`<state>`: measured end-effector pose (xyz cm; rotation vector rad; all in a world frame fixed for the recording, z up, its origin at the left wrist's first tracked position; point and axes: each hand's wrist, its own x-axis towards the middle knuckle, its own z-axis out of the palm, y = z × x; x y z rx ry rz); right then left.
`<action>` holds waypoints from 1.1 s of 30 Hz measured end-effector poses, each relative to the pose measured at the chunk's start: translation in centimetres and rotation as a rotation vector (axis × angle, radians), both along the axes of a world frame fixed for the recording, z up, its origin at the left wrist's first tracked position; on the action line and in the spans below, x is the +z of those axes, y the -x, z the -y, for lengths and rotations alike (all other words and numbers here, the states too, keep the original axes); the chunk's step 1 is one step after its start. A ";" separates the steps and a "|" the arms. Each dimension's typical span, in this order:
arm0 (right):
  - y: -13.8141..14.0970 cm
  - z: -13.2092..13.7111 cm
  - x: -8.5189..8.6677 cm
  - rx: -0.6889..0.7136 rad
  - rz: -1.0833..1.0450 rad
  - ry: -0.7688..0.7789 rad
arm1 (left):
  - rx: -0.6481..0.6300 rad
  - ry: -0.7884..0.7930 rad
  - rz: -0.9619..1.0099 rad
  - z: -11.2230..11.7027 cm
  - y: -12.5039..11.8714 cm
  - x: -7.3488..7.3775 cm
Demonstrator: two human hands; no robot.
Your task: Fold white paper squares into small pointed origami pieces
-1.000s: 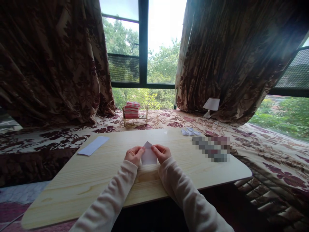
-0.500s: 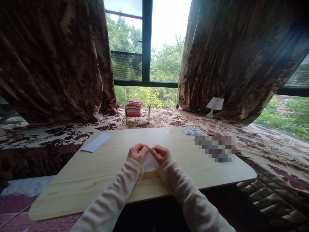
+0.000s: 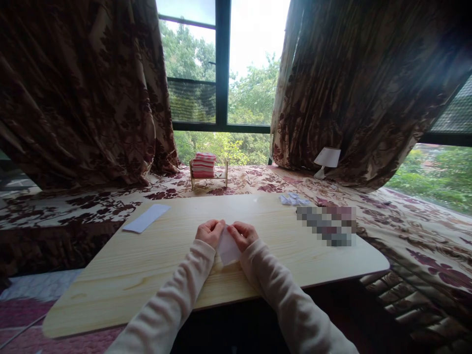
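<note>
A small folded white paper (image 3: 227, 250) is held just above the light wooden table (image 3: 147, 265), near its front edge. My left hand (image 3: 209, 232) pinches the paper's top left part with curled fingers. My right hand (image 3: 242, 234) pinches its top right part, and the two thumbs nearly meet over the upper edge. Both sleeves are cream-coloured. The paper's top is hidden behind my fingers.
A white paper strip (image 3: 146, 218) lies at the table's back left. Small crumpled paper pieces (image 3: 293, 199) lie at the back right beside a blurred patch. Beyond stand a toy bed with striped bedding (image 3: 206, 169), a small white lamp (image 3: 325, 160), curtains and a window.
The paper's pointed top, upright a second ago, has been folded down under my fingers, and my hands have drawn closer together.
</note>
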<state>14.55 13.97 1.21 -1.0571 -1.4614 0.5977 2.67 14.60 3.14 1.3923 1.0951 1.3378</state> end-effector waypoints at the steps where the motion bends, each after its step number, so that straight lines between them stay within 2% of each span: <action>1: 0.1 0.0 0.0 -0.003 0.001 -0.003 | 0.004 0.005 -0.003 -0.1 0.0 0.0; 9: 0.2 0.0 0.1 0.013 -0.050 0.046 | 0.006 0.032 0.009 -1.3 0.4 -0.7; 16: -0.8 -0.1 0.0 -0.003 -0.115 0.083 | -0.031 -0.059 -0.004 -0.5 -0.1 -0.4; 26: -0.4 -0.3 0.0 0.003 -0.149 0.082 | 0.006 -0.052 -0.049 -0.2 0.4 -0.1; 33: -0.9 -0.4 0.1 -0.007 -0.194 0.111 | -0.078 -0.019 0.042 -1.0 0.2 -0.8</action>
